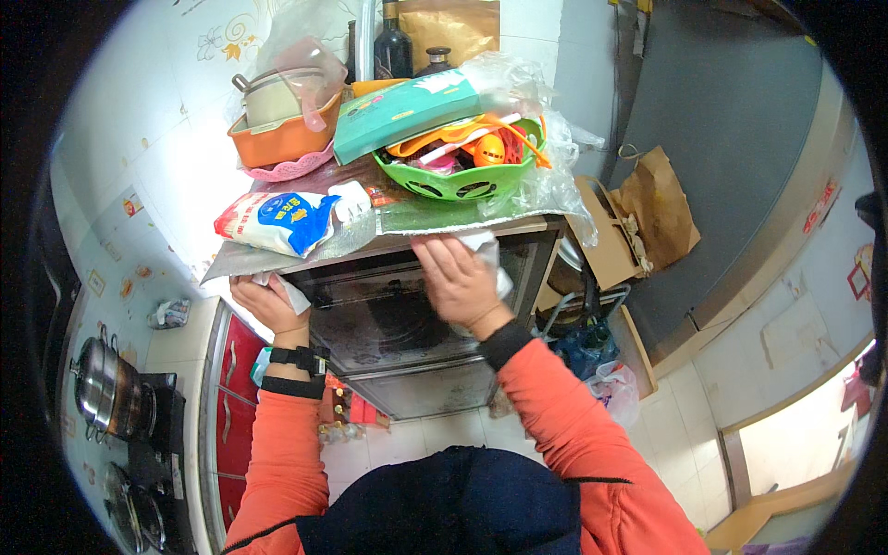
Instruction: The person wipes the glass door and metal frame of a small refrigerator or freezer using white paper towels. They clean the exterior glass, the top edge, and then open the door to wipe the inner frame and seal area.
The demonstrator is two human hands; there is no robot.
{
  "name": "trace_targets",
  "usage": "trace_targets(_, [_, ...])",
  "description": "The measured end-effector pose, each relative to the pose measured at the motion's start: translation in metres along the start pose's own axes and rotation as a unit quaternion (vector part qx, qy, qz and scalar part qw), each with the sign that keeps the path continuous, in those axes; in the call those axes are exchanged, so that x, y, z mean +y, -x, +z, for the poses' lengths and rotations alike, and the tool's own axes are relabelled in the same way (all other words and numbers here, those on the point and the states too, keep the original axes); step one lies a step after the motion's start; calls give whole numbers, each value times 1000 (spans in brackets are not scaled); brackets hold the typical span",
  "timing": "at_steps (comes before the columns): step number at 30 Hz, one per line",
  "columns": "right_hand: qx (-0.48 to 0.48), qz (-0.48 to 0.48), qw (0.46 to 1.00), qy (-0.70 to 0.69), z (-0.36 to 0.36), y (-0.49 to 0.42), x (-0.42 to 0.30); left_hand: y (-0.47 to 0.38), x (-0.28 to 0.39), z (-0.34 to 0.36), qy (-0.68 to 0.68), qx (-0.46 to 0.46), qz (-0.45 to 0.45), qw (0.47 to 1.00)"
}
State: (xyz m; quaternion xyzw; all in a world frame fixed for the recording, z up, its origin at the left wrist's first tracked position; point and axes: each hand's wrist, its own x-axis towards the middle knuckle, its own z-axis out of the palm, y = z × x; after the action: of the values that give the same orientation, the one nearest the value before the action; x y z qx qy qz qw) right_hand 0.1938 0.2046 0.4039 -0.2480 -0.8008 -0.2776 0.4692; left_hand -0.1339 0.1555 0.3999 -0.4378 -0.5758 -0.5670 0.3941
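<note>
My left hand (267,302) holds a white wipe (293,294) against the front left corner of a glass-fronted cabinet (395,312), just under its silvery cover sheet (326,250). Another white wipe (501,267) is in my right hand (454,277), whose fingers rest on the cabinet's upper front edge. On the cover above lie a red, white and blue plastic packet (277,218) and a green plastic basket (454,182) full of small items. A teal box (409,111) leans over the basket's left side.
An orange plastic basin (284,142) stands at the back left, near a dark glass bottle (393,48). Cardboard (607,243), a paper bag (655,208) and plastic bags (616,388) are at the right. At the lower left, a steel pot (104,381) sits by red cupboards (236,388).
</note>
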Motion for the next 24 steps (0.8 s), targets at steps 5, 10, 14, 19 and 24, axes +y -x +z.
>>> trace_targets(5, [-11, 40, 998, 57, -49, 39, 77, 1, -7, -1, -11, -9, 16, 1000])
trace_targets(10, [10, 137, 989, 53, -50, 52, 67, 5, -12, 1, -10, -9, 0, 1000])
trace_targets(14, [15, 188, 982, -27, -18, 67, 32, 5, -11, -1, -22, -25, -2, 999])
trace_targets(19, [49, 285, 957, 25, -28, 112, 40, 4, -12, -2, -19, -22, 18, 999])
trace_targets(24, [67, 352, 933, -24, -28, 134, 49, 7, -21, 1, -8, -10, 41, 999])
